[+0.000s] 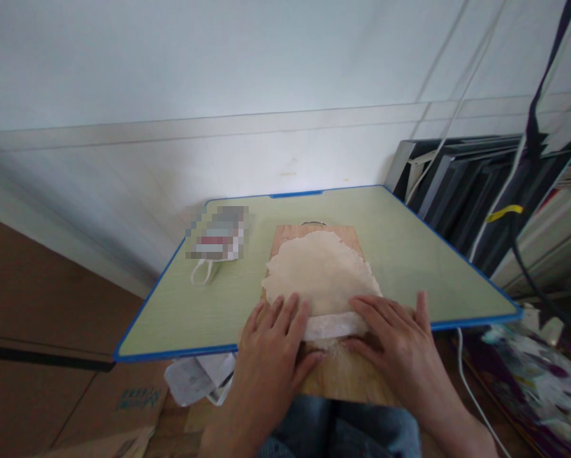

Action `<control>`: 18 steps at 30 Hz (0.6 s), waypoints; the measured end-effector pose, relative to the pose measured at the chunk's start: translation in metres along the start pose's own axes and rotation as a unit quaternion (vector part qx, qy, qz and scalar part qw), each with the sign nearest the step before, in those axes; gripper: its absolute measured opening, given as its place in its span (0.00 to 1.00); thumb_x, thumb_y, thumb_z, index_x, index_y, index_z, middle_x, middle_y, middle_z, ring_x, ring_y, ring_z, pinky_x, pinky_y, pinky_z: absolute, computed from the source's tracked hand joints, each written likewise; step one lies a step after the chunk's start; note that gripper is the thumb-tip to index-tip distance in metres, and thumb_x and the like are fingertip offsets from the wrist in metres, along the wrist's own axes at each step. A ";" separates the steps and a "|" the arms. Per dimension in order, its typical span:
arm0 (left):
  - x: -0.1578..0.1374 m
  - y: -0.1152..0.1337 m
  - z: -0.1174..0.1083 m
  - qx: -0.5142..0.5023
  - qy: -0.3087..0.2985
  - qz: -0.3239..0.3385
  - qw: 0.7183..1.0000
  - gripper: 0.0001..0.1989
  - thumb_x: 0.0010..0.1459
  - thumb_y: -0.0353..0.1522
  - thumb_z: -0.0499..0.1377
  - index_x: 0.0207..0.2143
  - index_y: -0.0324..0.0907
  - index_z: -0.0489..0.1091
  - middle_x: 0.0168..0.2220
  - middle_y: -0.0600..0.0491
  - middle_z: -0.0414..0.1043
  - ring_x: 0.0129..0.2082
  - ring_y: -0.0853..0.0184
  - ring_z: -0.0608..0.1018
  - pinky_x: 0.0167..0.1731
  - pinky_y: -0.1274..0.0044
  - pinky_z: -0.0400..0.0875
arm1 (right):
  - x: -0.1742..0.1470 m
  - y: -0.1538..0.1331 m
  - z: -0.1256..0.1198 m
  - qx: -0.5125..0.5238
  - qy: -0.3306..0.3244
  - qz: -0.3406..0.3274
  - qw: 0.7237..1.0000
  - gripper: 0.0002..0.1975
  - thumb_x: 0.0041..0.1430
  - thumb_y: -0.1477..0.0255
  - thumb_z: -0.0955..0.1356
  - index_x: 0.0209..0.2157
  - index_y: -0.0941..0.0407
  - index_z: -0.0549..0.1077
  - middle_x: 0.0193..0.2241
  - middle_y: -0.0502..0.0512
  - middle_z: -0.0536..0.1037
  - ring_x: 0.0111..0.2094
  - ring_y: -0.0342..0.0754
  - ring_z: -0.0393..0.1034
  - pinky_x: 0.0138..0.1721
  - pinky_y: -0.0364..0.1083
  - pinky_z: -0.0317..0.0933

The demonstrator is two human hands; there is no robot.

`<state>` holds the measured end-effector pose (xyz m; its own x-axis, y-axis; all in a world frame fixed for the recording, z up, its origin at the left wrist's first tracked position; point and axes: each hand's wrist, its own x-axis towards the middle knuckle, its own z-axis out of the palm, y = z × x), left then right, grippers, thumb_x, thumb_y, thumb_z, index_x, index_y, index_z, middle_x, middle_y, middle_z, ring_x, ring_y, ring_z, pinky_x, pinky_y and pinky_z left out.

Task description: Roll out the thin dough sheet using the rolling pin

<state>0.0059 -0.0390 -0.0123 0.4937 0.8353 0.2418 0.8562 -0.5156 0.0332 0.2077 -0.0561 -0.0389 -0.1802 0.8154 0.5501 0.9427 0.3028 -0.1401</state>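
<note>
A wide, thin sheet of dough (321, 270) with a ragged edge lies over a wooden board (347, 375). Along its near edge runs a straight, floury roll (336, 326), which looks like dough lapped around a rolling pin; most of the pin is hidden. My left hand (276, 343) rests over the left part of this roll, fingers on the far side and thumb on the near side. On the right part, my right hand (395, 331) holds it the same way, its little finger raised. Loose flour dusts the board between my thumbs.
The board stands on a pale green table (171, 318) with blue edging, against a white wall. A blurred packet with a white loop (202, 272) lies at the left. Dark flat panels (471, 191) lean at the right, near hanging cables (533, 127). A cardboard box (51, 381) is lower left.
</note>
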 end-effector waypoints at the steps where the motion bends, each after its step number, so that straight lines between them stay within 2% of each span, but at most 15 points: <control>1: 0.000 0.000 0.000 -0.002 -0.003 -0.001 1.000 0.26 0.58 0.45 0.55 0.56 0.44 0.61 0.58 0.49 0.64 0.56 0.56 0.67 0.55 0.61 0.60 | 0.002 0.002 -0.002 0.010 -0.005 -0.028 1.000 0.17 0.62 0.61 0.60 0.46 0.55 0.69 0.41 0.57 0.78 0.41 0.53 0.73 0.58 0.70 0.42; 4: 0.000 -0.001 0.000 -0.009 -0.012 -0.002 1.000 0.26 0.57 0.45 0.56 0.56 0.46 0.61 0.58 0.51 0.63 0.57 0.56 0.66 0.55 0.61 0.59 | 0.007 0.009 -0.008 0.039 -0.031 -0.127 0.991 0.15 0.62 0.66 0.62 0.49 0.56 0.68 0.42 0.56 0.78 0.42 0.49 0.73 0.56 0.59 0.56; 8: -0.001 -0.001 -0.001 -0.018 -0.021 -0.003 1.000 0.27 0.56 0.44 0.57 0.57 0.45 0.60 0.59 0.50 0.62 0.57 0.55 0.65 0.56 0.60 0.59 | 0.011 0.014 -0.016 0.030 -0.058 -0.233 0.970 0.17 0.61 0.76 0.62 0.52 0.56 0.66 0.47 0.55 0.76 0.48 0.48 0.70 0.53 0.55 0.62; 13: -0.002 0.000 -0.003 -0.027 -0.024 -0.002 0.999 0.27 0.57 0.44 0.57 0.57 0.44 0.60 0.59 0.49 0.62 0.57 0.55 0.65 0.55 0.60 0.59 | 0.017 0.009 -0.023 -0.009 -0.053 -0.303 0.951 0.19 0.59 0.82 0.57 0.50 0.59 0.68 0.47 0.56 0.76 0.46 0.51 0.71 0.46 0.53 0.68; 18: -0.001 -0.002 -0.004 -0.025 -0.035 0.007 0.999 0.27 0.58 0.44 0.56 0.57 0.43 0.59 0.60 0.48 0.61 0.58 0.54 0.64 0.55 0.60 0.59 | 0.024 0.006 -0.027 -0.020 -0.035 -0.338 0.940 0.19 0.59 0.82 0.56 0.47 0.59 0.70 0.44 0.56 0.78 0.43 0.51 0.73 0.41 0.51 0.70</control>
<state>0.0032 -0.0398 -0.0089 0.5168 0.8381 0.1745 0.8412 -0.5350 0.0784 0.2165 -0.0484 -0.0042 -0.7588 0.4748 0.4458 0.6158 0.7459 0.2539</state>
